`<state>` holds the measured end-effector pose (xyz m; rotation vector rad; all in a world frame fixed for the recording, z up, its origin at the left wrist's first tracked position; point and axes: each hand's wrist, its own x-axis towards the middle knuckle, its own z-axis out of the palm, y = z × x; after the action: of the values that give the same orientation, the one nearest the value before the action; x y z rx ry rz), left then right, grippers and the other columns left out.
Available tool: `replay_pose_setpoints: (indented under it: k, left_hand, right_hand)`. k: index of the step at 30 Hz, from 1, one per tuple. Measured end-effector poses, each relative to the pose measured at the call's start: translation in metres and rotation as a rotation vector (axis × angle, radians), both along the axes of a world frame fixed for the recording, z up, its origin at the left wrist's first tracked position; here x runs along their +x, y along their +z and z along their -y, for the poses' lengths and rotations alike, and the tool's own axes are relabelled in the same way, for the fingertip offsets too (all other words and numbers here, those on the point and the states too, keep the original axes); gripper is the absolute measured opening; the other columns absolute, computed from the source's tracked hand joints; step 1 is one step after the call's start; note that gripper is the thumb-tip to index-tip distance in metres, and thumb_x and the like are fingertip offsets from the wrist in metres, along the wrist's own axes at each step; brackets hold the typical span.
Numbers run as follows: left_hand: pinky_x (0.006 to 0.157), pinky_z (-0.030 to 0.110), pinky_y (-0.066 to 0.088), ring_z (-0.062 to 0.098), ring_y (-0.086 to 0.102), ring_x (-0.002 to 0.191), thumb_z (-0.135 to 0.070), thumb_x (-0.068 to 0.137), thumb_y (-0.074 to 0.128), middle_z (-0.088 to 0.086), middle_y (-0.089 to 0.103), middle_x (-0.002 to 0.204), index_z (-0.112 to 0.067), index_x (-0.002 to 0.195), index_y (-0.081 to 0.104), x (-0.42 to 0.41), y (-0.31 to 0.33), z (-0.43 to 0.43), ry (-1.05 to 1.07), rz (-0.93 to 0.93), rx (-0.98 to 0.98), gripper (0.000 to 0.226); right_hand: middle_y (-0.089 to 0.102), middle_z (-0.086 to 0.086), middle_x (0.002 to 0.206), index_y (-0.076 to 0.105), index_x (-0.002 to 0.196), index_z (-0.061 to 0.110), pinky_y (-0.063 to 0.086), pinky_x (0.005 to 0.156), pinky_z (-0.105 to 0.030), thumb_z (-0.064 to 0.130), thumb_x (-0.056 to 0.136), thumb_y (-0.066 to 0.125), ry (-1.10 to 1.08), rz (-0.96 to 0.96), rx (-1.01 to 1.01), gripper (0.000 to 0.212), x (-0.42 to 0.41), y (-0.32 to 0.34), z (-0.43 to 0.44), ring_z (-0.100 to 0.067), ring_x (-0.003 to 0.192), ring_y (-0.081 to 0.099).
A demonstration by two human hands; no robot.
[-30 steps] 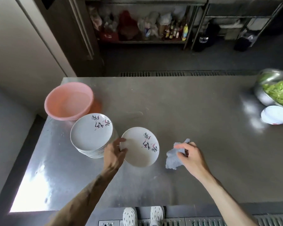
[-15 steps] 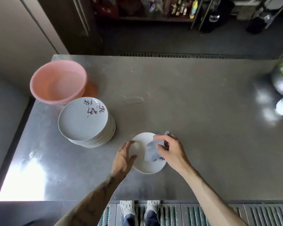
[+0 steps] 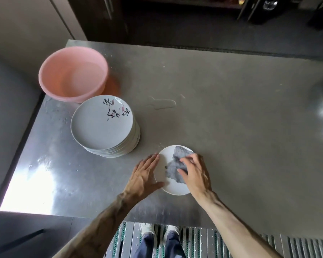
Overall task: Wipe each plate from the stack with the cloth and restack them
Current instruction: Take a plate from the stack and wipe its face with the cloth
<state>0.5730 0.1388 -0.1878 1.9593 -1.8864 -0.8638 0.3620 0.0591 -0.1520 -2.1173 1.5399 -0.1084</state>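
One plate (image 3: 167, 187) lies flat on the steel table (image 3: 231, 127), near our edge, just right of the stack (image 3: 101, 125). Our left hand (image 3: 145, 175) sets straight fingers against the plate's left rim, bracing it. Our right hand (image 3: 195, 174) curls its fingers over the crumpled grey cloth (image 3: 172, 169), pressing it onto the plate's face. The cloth looks soft, limp, maybe damp: bunch it. The plate looks stiff, glazed, likely slick and breakable: we'd lift it by the rim. A pink basin (image 3: 73, 73) sits behind the stack.
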Motion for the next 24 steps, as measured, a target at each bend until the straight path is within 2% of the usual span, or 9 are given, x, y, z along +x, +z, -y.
replay_pose_setpoints:
  k: [2,4,6,10,14,16,18,21,24]
  left_hand:
    - [0.126,0.032,0.011,0.011,0.016,0.156,-0.071,0.077,0.073,-0.006,0.019,0.169,-0.020,0.164,0.021,0.000,-0.002,0.000,-0.002,0.006,-0.008,0.113]
    - [0.126,0.029,0.008,0.008,0.013,0.156,-0.078,0.076,0.069,-0.009,0.016,0.170,-0.024,0.164,0.018,-0.001,-0.004,-0.001,0.001,0.008,-0.015,0.115]
    - [0.126,0.031,0.011,0.010,0.016,0.156,-0.083,0.074,0.066,-0.007,0.020,0.170,-0.023,0.164,0.020,-0.003,-0.004,0.000,0.003,0.008,-0.034,0.117]
    - [0.126,0.040,0.021,0.018,0.024,0.155,-0.084,0.071,0.065,0.000,0.027,0.168,-0.016,0.163,0.025,-0.004,-0.006,0.002,-0.012,0.018,-0.057,0.121]
    - [0.127,0.035,0.012,0.010,0.015,0.156,-0.087,0.070,0.067,-0.007,0.019,0.170,-0.024,0.164,0.017,-0.004,-0.009,0.000,0.008,0.038,-0.018,0.124]
    - [0.126,0.033,0.009,0.009,0.013,0.156,-0.088,0.070,0.067,-0.008,0.017,0.170,-0.026,0.164,0.014,-0.006,-0.010,0.000,0.027,0.025,-0.025,0.125]
    - [0.127,0.035,0.013,0.012,0.018,0.156,-0.086,0.068,0.066,-0.004,0.022,0.170,-0.022,0.164,0.020,-0.008,-0.009,-0.001,0.039,-0.002,-0.042,0.124]
    - [0.127,0.041,0.017,0.013,0.020,0.156,-0.082,0.067,0.068,-0.003,0.023,0.169,-0.019,0.162,0.025,-0.008,-0.006,-0.001,0.046,-0.022,-0.040,0.122]
    - [0.128,0.039,0.013,0.009,0.013,0.157,-0.085,0.069,0.067,-0.008,0.018,0.171,-0.027,0.164,0.017,-0.007,-0.004,0.000,0.040,0.000,-0.011,0.122]
  right_hand:
    - [0.058,-0.001,0.123,0.070,0.120,0.022,0.044,0.097,-0.037,0.028,0.085,0.079,0.021,-0.070,-0.132,0.037,0.013,-0.006,0.000,-0.026,0.115,0.055]
    - [0.056,0.001,0.134,0.064,0.131,0.024,0.043,0.104,-0.037,0.023,0.090,0.072,0.116,-0.063,-0.184,0.041,0.026,-0.012,0.000,-0.023,0.122,0.054]
    - [0.053,-0.001,0.143,0.062,0.135,0.016,0.042,0.110,-0.036,0.016,0.095,0.066,0.168,0.040,-0.129,0.040,0.035,-0.017,-0.003,-0.023,0.129,0.051]
    - [0.057,-0.003,0.138,0.070,0.123,0.014,0.049,0.105,-0.042,0.015,0.093,0.070,0.332,0.118,-0.196,0.030,0.021,-0.021,-0.027,-0.025,0.125,0.055]
    - [0.048,-0.010,0.153,0.065,0.135,0.013,0.038,0.117,-0.040,0.016,0.097,0.068,0.111,0.102,-0.174,0.038,0.014,-0.022,-0.008,-0.029,0.139,0.048]
    - [0.039,-0.008,0.160,0.055,0.145,0.012,0.028,0.123,-0.036,0.012,0.098,0.065,0.139,0.121,-0.130,0.049,0.031,-0.022,-0.004,-0.025,0.147,0.038]
    - [0.036,-0.004,0.162,0.052,0.148,0.012,0.023,0.125,-0.034,0.007,0.095,0.064,0.228,0.156,-0.116,0.054,0.043,-0.022,-0.014,-0.022,0.149,0.035]
    - [0.044,-0.003,0.158,0.060,0.141,0.013,0.033,0.120,-0.038,0.013,0.095,0.066,0.287,0.165,-0.142,0.046,0.032,-0.023,-0.023,-0.022,0.144,0.042]
    - [0.049,-0.006,0.152,0.062,0.139,0.016,0.040,0.114,-0.041,0.022,0.097,0.068,0.117,0.093,-0.145,0.043,0.021,-0.021,-0.007,-0.028,0.135,0.050]
